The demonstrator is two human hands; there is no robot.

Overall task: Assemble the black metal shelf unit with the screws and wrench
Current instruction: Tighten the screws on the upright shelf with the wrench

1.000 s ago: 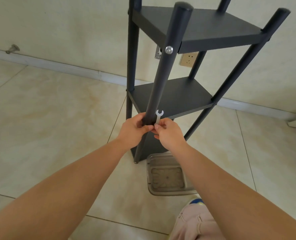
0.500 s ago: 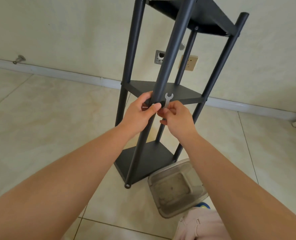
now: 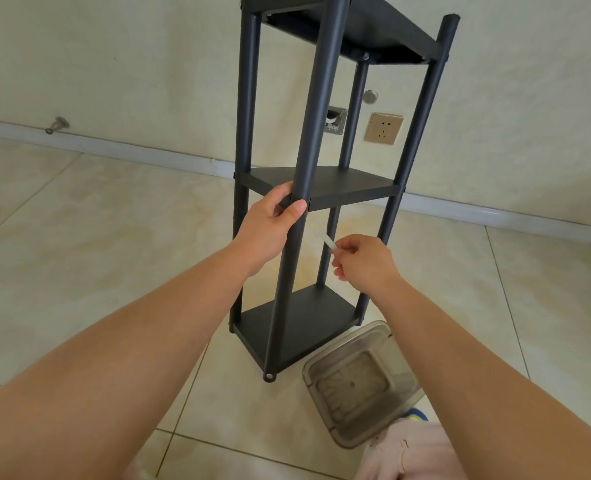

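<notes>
Two hands share my work: my left hand [image 3: 269,220] wraps the near upright post of the tall black metal shelf unit [image 3: 321,188] at its middle tier, while my right hand [image 3: 363,261], lower-right, pinches the small silver wrench [image 3: 328,242], angled up-left toward it.

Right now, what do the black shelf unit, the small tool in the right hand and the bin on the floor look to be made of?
Black shelf unit: probably painted metal; round tubes, thin flat shelves, matte even coat.
Small pale wrench pinched by the right hand: likely bare steel, but blurred.
Clear rectangular bin: looks like plastic, translucent grey, with the floor showing through.
</notes>
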